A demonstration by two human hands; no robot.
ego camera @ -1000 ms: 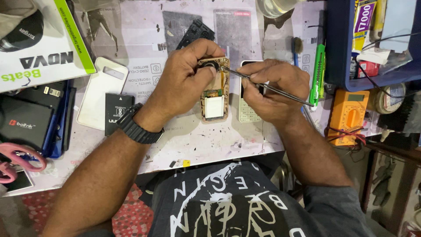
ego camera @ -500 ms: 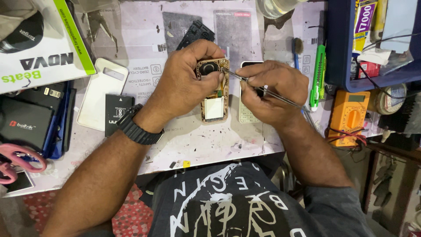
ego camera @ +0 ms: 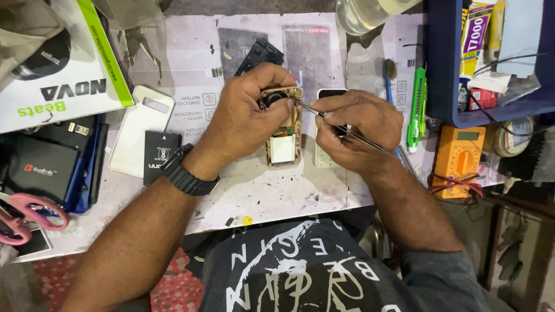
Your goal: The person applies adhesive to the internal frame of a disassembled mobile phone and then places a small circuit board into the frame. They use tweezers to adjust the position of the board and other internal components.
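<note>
Here, the opened phone (ego camera: 283, 136) lies flat on the stained white surface (ego camera: 260, 190), right between your two hands; your left hand (ego camera: 248, 124) curls over its upper end, fingers closed on the frame and thumb pressing a round dark part at the top; your right hand (ego camera: 355, 130) sits just beside its right edge, fingers pinched shut on thin metal tweezers (ego camera: 324, 118), whose tip reaches the phone's upper right side. The phone is a small bar shape with its cover off; a tan frame, a bare circuit board and one white square patch in the lower half show. A black watch (ego camera: 188, 173) wraps your left wrist.

Counted from largest down: one white and green box (ego camera: 63, 86) at far left; one blue tray (ego camera: 451, 86) at far right; one orange multimeter (ego camera: 459, 159) below the tray; one white phone back cover (ego camera: 139, 136) left of your left arm; one black battery (ego camera: 159, 153) touching that cover; one pair of pink-handled scissors (ego camera: 23, 214) at the left edge; one green utility knife (ego camera: 416, 107) right of your right hand.
</note>
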